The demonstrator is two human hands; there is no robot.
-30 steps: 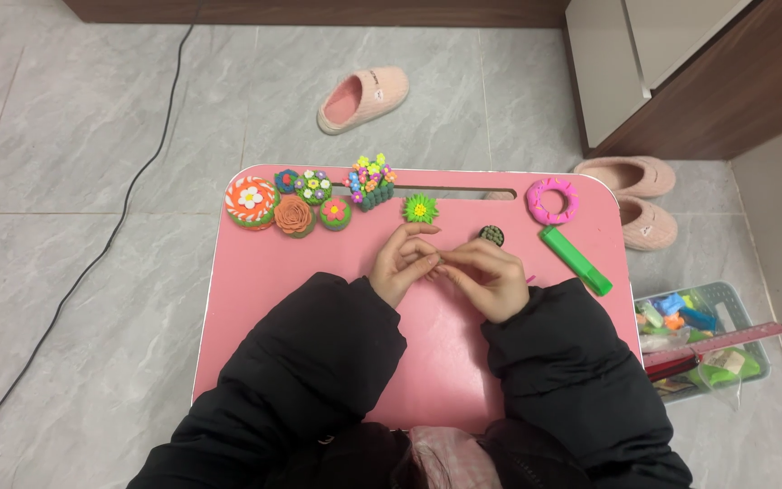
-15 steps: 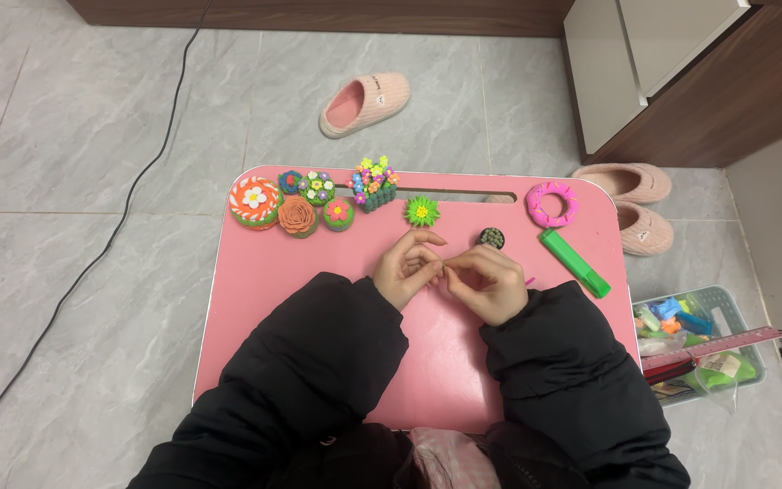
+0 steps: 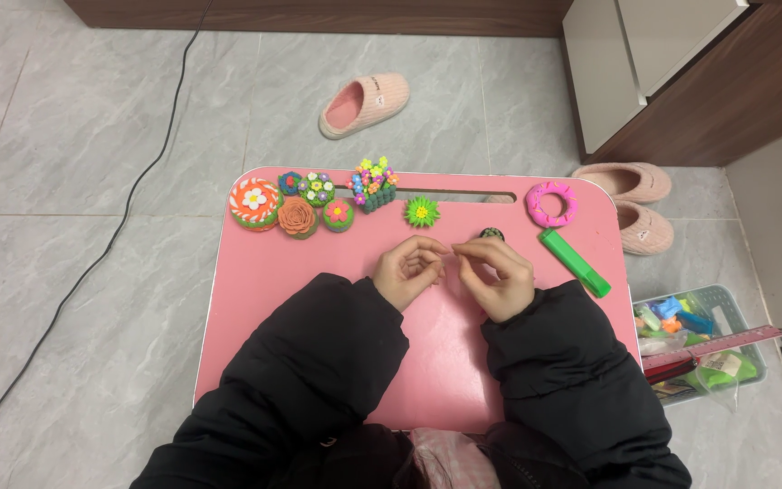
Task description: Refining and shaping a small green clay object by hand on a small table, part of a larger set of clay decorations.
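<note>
**Hands draw slightly apart over the pink table**

While the fingertips were pressed together half a second ago, they now sit a little apart, a thin gap showing between the two hands; whatever small bit is being worked is too tiny to make out, so I judge the pinching and shaping is still under way rather than finished. Left hand (image 3: 406, 270) is curled, fingers bent inward toward the thumb in a narrow pinch, wrist resting low on the pink table (image 3: 255, 299). Right hand (image 3: 498, 276) mirrors it, thumb and forefinger nipped close, knuckles raised; whether either truly holds anything I cannot tell.

Just beyond the right fingertips lies a small dark green clay piece (image 3: 492, 234). Ahead of the left hand sits a green clay flower (image 3: 422, 212). Further right lie a green stick (image 3: 574, 262) and a pink clay ring (image 3: 551, 203). Far left ahead stands a row of clay cakes (image 3: 296, 204).
</note>
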